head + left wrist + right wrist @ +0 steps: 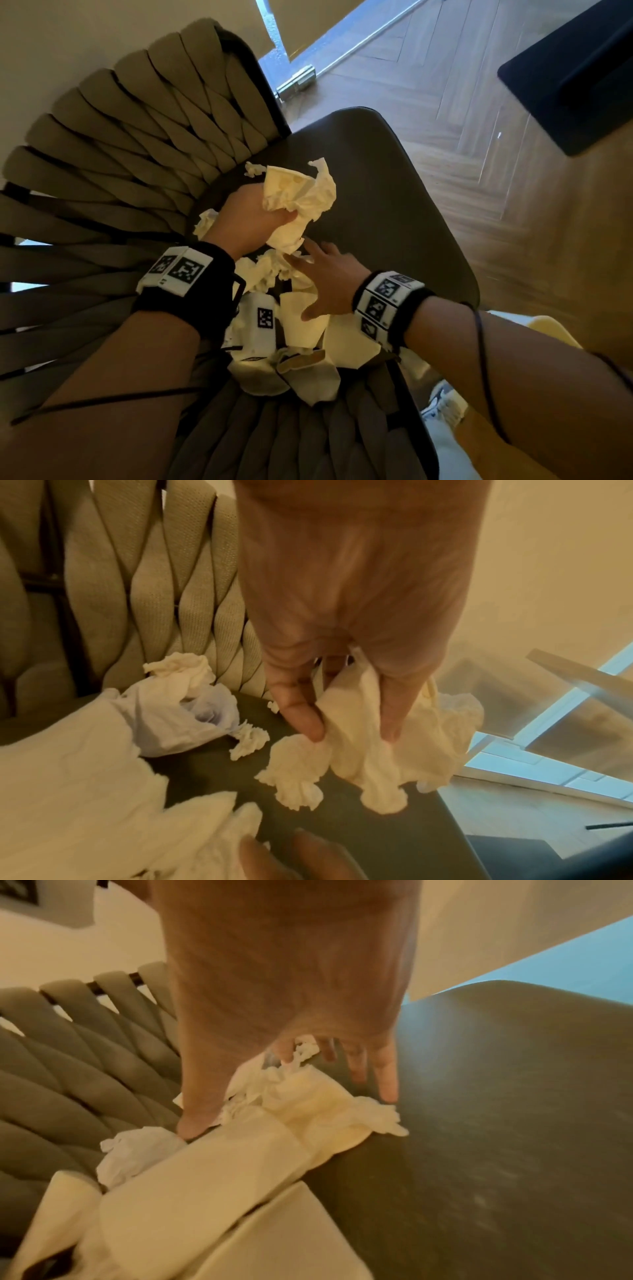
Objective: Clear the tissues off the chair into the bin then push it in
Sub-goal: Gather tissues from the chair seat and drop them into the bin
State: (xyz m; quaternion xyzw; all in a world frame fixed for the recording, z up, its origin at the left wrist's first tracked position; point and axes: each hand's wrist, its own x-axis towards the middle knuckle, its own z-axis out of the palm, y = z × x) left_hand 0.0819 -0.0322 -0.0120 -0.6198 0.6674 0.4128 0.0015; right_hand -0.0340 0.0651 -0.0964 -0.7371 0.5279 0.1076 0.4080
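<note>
A chair with a woven beige back (120, 137) and a dark seat (394, 192) holds several crumpled white tissues. My left hand (250, 216) grips a big wad of tissue (301, 195) just above the seat, thumb and fingers pinching it in the left wrist view (352, 731). More tissues (305, 329) lie heaped at the seat's near side against the back. My right hand (322, 277) rests on that heap with fingers spread and straight, as the right wrist view (291, 1096) shows. Small scraps (246, 739) lie loose on the seat. I cannot make out a bin.
Herringbone wood floor (479, 137) lies beyond the seat. A glass door with a metal hinge (298, 80) stands behind the chair. A dark rectangular object (575, 75) sits at the top right. A shoe (442, 404) shows at the lower right.
</note>
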